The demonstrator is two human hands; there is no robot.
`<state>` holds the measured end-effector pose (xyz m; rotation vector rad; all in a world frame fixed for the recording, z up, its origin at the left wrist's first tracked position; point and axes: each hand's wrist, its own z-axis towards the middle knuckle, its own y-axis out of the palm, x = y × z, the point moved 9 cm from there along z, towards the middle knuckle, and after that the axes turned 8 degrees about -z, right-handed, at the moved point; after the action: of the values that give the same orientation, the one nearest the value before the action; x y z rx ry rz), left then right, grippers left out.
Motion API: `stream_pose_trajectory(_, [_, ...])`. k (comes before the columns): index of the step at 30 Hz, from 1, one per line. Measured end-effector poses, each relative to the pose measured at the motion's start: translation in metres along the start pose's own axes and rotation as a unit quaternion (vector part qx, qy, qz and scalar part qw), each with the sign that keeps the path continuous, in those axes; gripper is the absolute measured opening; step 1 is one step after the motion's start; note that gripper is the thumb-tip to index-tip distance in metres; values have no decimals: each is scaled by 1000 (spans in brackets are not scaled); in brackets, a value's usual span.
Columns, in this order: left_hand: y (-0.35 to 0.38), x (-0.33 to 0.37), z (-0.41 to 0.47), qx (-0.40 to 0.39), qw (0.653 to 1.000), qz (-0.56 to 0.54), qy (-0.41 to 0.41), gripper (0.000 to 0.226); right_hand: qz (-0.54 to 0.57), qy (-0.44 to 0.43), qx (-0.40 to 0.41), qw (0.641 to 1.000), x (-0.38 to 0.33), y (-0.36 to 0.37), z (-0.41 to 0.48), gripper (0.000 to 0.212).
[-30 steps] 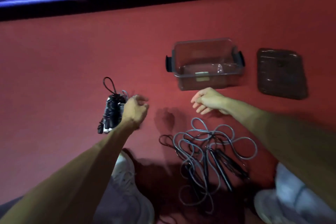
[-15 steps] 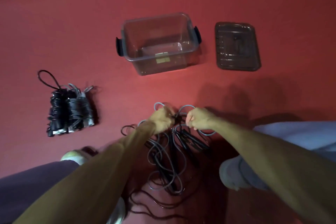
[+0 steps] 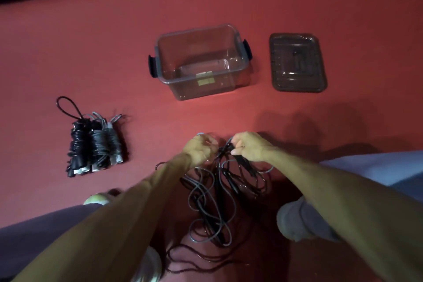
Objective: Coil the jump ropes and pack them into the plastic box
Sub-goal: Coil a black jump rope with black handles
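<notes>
Gripping the tangled jump ropes [image 3: 215, 192] up top with left hand [image 3: 199, 147] and right hand [image 3: 248, 146] both pinched on cord: light, floppy, snag-happy stuff, probably better gathered loop by loop.

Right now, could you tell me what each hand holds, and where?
Both hold the loose ropes at the tangle's top: the left hand pinches a grey cord loop, the right hand grips dark strands; handle or cord, unclear.
</notes>
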<state>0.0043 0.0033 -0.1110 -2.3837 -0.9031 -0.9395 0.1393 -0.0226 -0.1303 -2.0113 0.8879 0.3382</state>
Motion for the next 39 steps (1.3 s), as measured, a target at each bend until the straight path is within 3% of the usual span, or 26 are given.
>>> stream_pose_trajectory(3, [-10,43,-24,7,998,-5,65,5,46,-14,51,998,-19,-37,-18,17])
stream_pose_trajectory(10, [-37,135,-93,48,979,9,200,19,66,-115,143,981,-101,-113,-78,25])
stream_pose_trajectory(16, [-56,200,-162,106,939,70,319,8,60,-190,197,960,-157,-163,-139,27])
stream_pose_trajectory(20, [-72,242,-218,182,902,100,378,17,63,-239,253,935,-195,-196,-180,17])
stream_pose_trajectory(22, [-85,257,-247,219,886,38,407,20,54,-252,259,931,-212,-207,-196,13])
stream_pose_trajectory(26, [-118,268,-295,261,842,-164,442,22,70,-262,226,936,-229,-216,-218,40])
stream_pose_trajectory(29, [-133,259,-316,270,811,-273,441,20,181,-299,209,913,-234,-221,-233,26])
stream_pose_trajectory(31, [-134,248,-316,263,817,-286,427,19,195,-307,240,900,-233,-224,-237,18])
stream_pose_trajectory(33, [-135,234,-313,299,836,-186,420,14,178,-298,270,898,-234,-223,-236,19])
stream_pose_trajectory(35, [-131,224,-313,372,834,55,404,8,108,-288,298,903,-242,-218,-236,22])
stream_pose_trajectory(37, [-114,222,-310,407,772,293,391,22,31,-291,323,900,-255,-213,-242,20])
stream_pose_trajectory(39, [-93,227,-313,386,727,383,418,31,13,-315,330,890,-265,-211,-253,19])
